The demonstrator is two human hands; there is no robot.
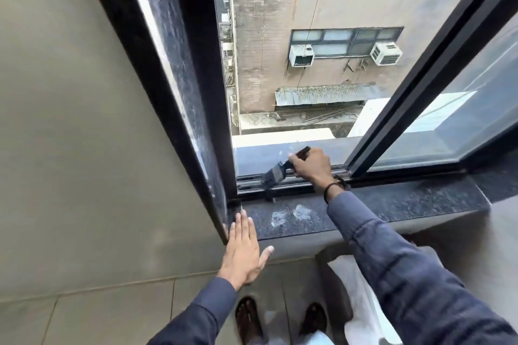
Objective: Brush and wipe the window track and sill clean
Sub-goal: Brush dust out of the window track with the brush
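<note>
My right hand (311, 166) grips the handle of a dark flat brush (276, 173), whose bristles rest on the metal window track (252, 183) near its left end. The track runs along the bottom of the open window. In front of it lies the dark speckled stone sill (392, 202), marked with two whitish dusty smears (291, 214). My left hand (242, 249) lies flat, fingers together and thumb out, on the sill's front left corner beside the frame.
The sliding glass pane (454, 120) stands pushed to the right in its dark frame. A dark stone jamb (179, 70) rises on the left next to a beige wall. White fabric (361, 297) lies below the sill at right. My feet stand on tiled floor.
</note>
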